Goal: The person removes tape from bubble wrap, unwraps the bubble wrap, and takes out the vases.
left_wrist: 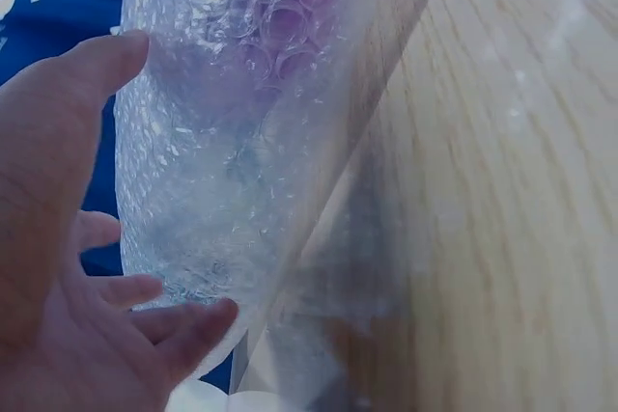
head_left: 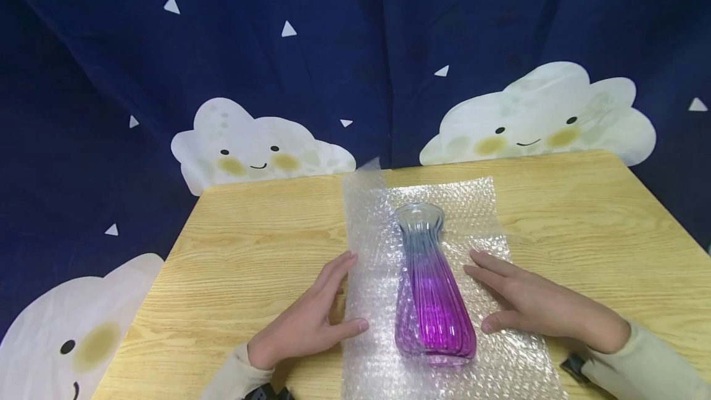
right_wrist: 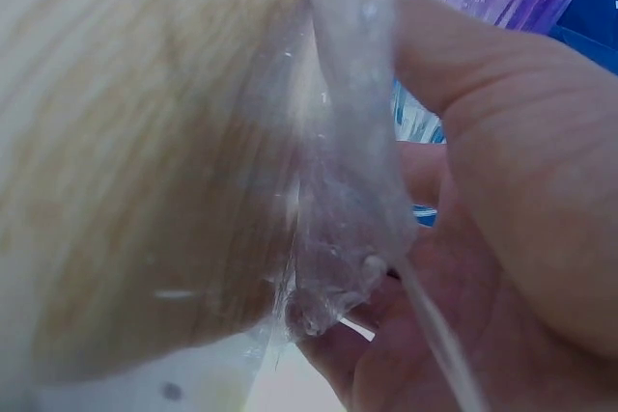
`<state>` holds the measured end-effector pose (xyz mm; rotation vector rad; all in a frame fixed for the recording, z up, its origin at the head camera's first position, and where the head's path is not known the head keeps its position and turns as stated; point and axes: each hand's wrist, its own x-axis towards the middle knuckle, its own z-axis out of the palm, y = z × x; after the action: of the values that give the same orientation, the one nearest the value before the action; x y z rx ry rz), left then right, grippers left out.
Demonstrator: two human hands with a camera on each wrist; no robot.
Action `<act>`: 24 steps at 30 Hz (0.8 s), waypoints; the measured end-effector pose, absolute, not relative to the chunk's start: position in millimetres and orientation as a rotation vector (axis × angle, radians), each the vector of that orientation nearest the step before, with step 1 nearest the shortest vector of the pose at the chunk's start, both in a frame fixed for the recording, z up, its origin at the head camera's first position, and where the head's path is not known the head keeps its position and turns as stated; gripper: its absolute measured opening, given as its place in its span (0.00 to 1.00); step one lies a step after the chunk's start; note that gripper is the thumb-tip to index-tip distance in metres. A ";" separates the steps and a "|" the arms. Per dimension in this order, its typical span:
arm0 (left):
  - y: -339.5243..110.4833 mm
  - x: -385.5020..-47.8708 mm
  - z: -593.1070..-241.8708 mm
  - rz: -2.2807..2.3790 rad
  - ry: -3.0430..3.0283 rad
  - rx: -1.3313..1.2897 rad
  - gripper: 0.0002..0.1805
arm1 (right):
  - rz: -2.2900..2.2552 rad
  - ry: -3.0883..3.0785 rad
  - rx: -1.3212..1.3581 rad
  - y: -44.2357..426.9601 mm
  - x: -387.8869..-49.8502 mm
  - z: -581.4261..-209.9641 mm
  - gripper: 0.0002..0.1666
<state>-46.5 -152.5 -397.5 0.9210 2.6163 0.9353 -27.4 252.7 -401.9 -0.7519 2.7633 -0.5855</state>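
Observation:
A ribbed glass vase (head_left: 436, 301), clear blue-grey at its mouth and purple below, lies on a sheet of bubble wrap (head_left: 472, 208). The wrap's left part is folded over the vase's left side. My left hand (head_left: 311, 320) touches the folded wrap's left edge with spread, relaxed fingers. On the other side, my right hand (head_left: 544, 304) rests at the wrap right of the vase, fingers extended. The left wrist view shows my hand (left_wrist: 87, 267) beside the wrap (left_wrist: 222, 171). In the right wrist view, the wrap's edge (right_wrist: 357, 123) stands before my hand (right_wrist: 512, 190).
The wooden table (head_left: 255, 233) extends on both sides of the wrap. Behind it hangs a dark blue curtain (head_left: 333, 66) with white clouds and small triangles. A corner of the wrap sticks up near the table's back edge.

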 end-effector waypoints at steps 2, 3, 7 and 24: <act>-152.2 -45.8 -397.2 0.942 2.633 0.957 0.57 | -0.588 2.762 -0.753 252.8 -27.4 -401.9 0.62; -152.1 -45.5 -396.9 0.945 2.638 0.973 0.56 | -0.588 2.762 -0.753 252.9 -27.5 -401.9 0.62; -150.9 -44.5 -395.1 0.949 2.653 1.026 0.55 | -0.592 2.764 -0.759 253.2 -27.5 -402.2 0.62; -143.7 -40.2 -387.9 0.907 2.659 1.157 0.50 | -0.593 2.769 -0.756 252.9 -27.1 -402.5 0.62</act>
<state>-40.2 -143.7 -387.9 1.1572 2.6590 0.9067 -27.1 252.9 -402.5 -0.7556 2.7691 -0.5929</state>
